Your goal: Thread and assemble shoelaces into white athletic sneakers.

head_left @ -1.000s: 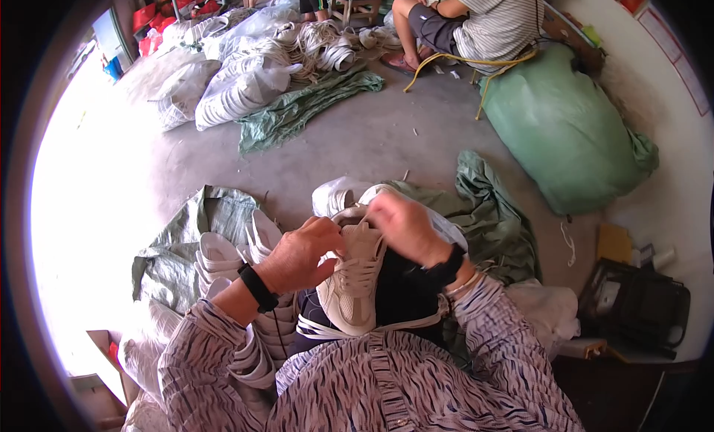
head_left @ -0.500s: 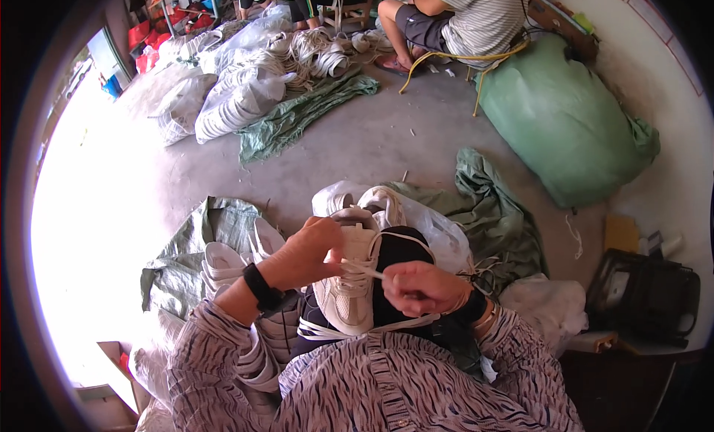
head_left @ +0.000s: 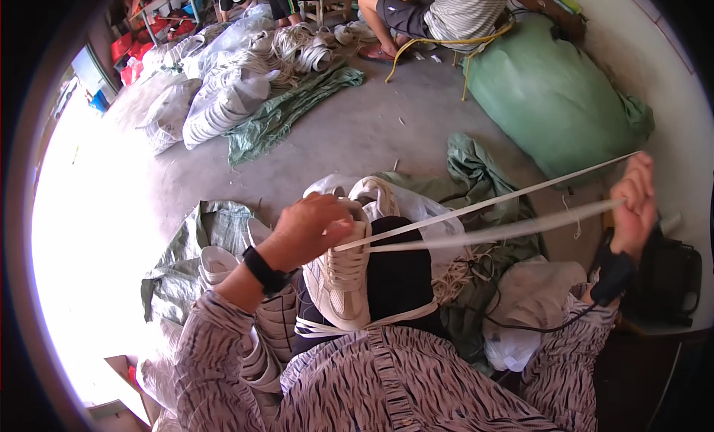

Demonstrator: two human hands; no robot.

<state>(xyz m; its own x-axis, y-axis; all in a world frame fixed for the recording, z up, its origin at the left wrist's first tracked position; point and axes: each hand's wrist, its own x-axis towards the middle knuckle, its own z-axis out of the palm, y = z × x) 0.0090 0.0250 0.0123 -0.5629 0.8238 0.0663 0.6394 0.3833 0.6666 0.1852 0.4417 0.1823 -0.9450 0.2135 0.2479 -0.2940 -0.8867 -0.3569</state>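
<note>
- Head view: here's the off-white shoe (head_left: 343,302), sitting on the dark cloth (head_left: 401,264) over the lap, its toe toward the wearer's body and its collar mostly lost behind fingers.
- And look at the right hand (head_left: 636,197), way out to the side, closed on the pale lace (head_left: 483,202)! Two strands run from the shoe's upper eyelets to that fist; the higher one is taut, the lower one a smear of blur. Where the lace ends, inside or behind the fingers, I can't make out.
- The left hand (head_left: 306,222) is bent over the upper left of the shoe, thumb near the lacing. Is it clamped on anything? Can't tell; the back of the hand covers the fingertips.
- Just beyond, a second shoe (head_left: 375,196) peeks out, partly covered by the first, with a clear plastic bag (head_left: 439,225) beside it.
- On the left, the stacked shoes (head_left: 217,261) disappear behind the forearm.
- To the right, a tangle of laces (head_left: 452,281) lies near a black cable (head_left: 520,329).
- Up top, a seated person (head_left: 465,19) is cut off by the picture's edge, near a bulging green sack (head_left: 554,97).
</note>
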